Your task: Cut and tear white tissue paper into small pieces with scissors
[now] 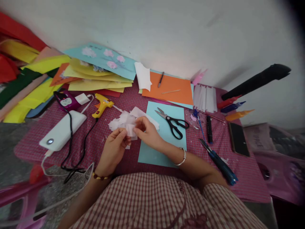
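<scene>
Between my hands is a small piece of thin white paper [130, 129], partly hidden by the fingers. My left hand [114, 147] pinches its left side, with thumb and fingertips together. From the right, my right hand [148, 133] is closed on its other edge with bent fingers. Just beyond lies a heap of pale crumpled paper pieces [115, 123]. Black-handled scissors [172, 122], partly spread, rest on a light blue sheet [157, 152] to the right of my right hand.
A yellow glue gun [103, 105] and a white power bank [63, 130] with cables lie left. Card sheets with paper flowers [100, 60] are stacked behind. An orange sheet [170, 87], a blue cutter knife [221, 165], a marker [209, 128] and a phone [239, 139] lie right.
</scene>
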`<state>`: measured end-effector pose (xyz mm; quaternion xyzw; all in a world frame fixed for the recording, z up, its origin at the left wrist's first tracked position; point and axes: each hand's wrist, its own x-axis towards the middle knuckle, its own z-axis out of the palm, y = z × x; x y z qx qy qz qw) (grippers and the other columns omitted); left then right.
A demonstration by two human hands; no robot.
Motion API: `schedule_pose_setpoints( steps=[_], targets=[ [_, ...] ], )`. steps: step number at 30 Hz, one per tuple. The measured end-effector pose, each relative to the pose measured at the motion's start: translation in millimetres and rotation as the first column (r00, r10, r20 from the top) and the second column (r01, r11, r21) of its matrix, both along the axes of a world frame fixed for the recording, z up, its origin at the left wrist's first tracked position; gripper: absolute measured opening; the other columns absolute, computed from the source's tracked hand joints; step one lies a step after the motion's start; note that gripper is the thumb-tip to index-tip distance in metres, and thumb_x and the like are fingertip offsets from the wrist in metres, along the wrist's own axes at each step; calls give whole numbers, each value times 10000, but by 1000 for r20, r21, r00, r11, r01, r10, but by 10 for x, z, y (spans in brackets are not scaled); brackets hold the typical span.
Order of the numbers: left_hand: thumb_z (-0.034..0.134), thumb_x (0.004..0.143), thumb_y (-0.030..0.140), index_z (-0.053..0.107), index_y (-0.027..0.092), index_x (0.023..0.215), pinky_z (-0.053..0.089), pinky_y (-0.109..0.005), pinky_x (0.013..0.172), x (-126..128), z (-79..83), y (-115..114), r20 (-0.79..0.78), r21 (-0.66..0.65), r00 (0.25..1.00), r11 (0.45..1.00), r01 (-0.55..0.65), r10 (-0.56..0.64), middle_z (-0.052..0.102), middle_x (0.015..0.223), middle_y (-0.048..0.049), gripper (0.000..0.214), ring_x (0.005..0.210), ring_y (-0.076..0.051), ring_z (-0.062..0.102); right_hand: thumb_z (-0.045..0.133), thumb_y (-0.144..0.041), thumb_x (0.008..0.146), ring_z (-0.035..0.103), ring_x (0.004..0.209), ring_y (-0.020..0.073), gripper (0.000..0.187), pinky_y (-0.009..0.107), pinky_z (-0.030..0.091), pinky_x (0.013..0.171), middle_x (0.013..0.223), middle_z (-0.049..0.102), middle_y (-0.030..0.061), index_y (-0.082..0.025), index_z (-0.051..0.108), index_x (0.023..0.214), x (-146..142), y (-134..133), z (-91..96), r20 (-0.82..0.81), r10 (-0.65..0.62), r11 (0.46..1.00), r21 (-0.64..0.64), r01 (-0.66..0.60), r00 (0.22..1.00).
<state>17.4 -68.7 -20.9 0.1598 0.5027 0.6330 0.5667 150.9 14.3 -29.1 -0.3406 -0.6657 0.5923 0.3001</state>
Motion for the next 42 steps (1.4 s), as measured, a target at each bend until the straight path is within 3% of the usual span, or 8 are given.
schedule_pose_setpoints(
  steps=[6, 11, 15, 19, 25, 30, 36, 42],
  targets=[
    [700, 795, 301, 659, 163, 775, 475, -222, 688, 33, -98, 6, -170, 73, 985, 996, 45, -32, 625, 750, 9, 145, 684, -98, 560, 674, -374, 792, 540, 706, 122, 335, 256, 440, 636, 885, 604, 5, -184, 535, 1030, 17, -80, 41, 97, 156, 987, 21, -158, 983],
    [680, 807, 305, 628, 168, 721, 428, -208, 593, -8, -71, -10, -223, 43, 974, 997, 58, -47, 576, 651, 21, 170, 597, -93, 511, 554, -347, 847, 526, 644, 107, 177, 246, 431, 621, 730, 575, -15, -173, 554, 818, -12, -25, -43, -1, 106, 992, -64, -106, 994],
    [676, 795, 290, 585, 195, 725, 417, -217, 580, -274, 7, -36, -294, 47, 949, 993, -109, 118, 541, 614, 38, 149, 562, -98, 491, 539, -337, 842, 485, 525, 92, 165, 230, 409, 547, 596, 513, -56, -192, 507, 770, 31, 128, -63, -18, 5, 991, -132, -7, 1000],
    [631, 846, 321, 619, 206, 803, 414, -240, 633, -638, 8, -92, -682, 39, 708, 976, -215, 183, 560, 673, 21, 124, 622, -122, 507, 520, -321, 859, 500, 508, 93, 150, 229, 406, 530, 566, 506, -60, -194, 513, 780, 39, 247, -35, 25, -35, 997, -62, 37, 999],
    [624, 839, 279, 634, 198, 1117, 438, -338, 829, -637, -40, -293, -995, 12, 99, 996, -90, 21, 628, 974, -59, 290, 852, -211, 575, 496, -251, 871, 534, 544, 94, 442, 252, 457, 581, 751, 656, -24, -190, 426, 1303, 10, 224, -118, 28, 128, 991, -40, -126, 991],
    [571, 868, 234, 663, 217, 970, 458, -373, 896, -295, -190, -496, -973, -166, 98, 933, 320, -207, 665, 978, -75, 138, 960, -248, 608, 468, -225, 879, 554, 580, 92, 349, 249, 468, 613, 748, 644, -23, -185, 489, 1226, 76, 177, -176, 36, 142, 989, -36, -141, 989],
    [519, 883, 204, 626, 209, 832, 452, -373, 826, -218, -401, -442, -984, -180, -37, 944, 277, -177, 616, 850, -77, 119, 854, -247, 570, 473, -214, 889, 538, 573, 86, 240, 229, 437, 584, 747, 650, -14, -172, 588, 1095, 76, 128, -234, 79, 209, 978, -5, -209, 975],
    [538, 827, 176, 531, 211, 696, 406, -324, 696, -244, -328, -335, -973, -180, 106, 958, 226, -207, 541, 722, -28, 135, 717, -203, 523, 486, -173, 866, 555, 622, 97, 218, 236, 441, 625, 761, 651, -3, -156, 633, 1027, 56, 71, -202, 122, 225, 973, 25, -230, 967]
  ],
)
